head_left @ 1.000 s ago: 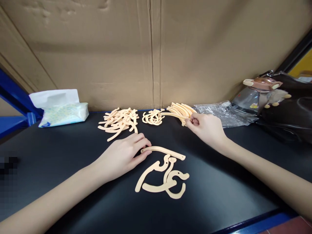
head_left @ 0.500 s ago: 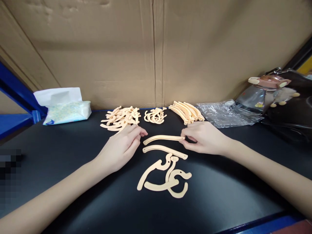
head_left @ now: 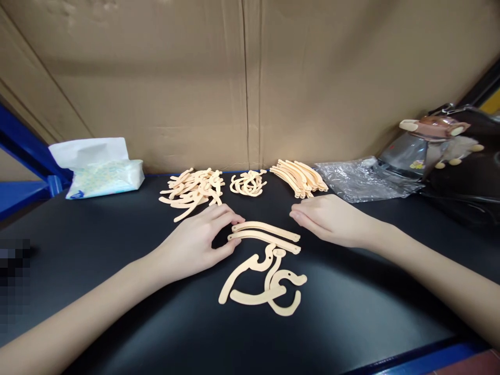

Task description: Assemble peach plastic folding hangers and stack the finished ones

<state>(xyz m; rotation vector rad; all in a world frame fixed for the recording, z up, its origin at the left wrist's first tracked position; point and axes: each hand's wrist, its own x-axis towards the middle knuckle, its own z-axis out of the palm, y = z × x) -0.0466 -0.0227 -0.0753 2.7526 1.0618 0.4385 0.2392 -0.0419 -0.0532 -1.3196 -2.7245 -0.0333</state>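
Two long curved beige strips (head_left: 265, 234) lie side by side on the black table (head_left: 117, 250) between my hands. My left hand (head_left: 199, 239) touches their left ends with thumb and fingers, loosely pinching them. My right hand (head_left: 332, 219) rests flat just right of the strips, fingers stretched out, holding nothing. Below the strips lie several beige hook-shaped pieces (head_left: 265, 284), overlapping each other.
At the back stand three heaps of beige parts: a left pile (head_left: 193, 190), small curls (head_left: 248, 183) and stacked long strips (head_left: 299, 178). A tissue pack (head_left: 99, 169) sits far left, a clear plastic bag (head_left: 359, 179) and a dark bag with a toy (head_left: 433, 140) right. Cardboard wall behind.
My right hand brought a strip from the back stack, laid it beside the first one and let go. My left hand moved back onto the strips' left ends.
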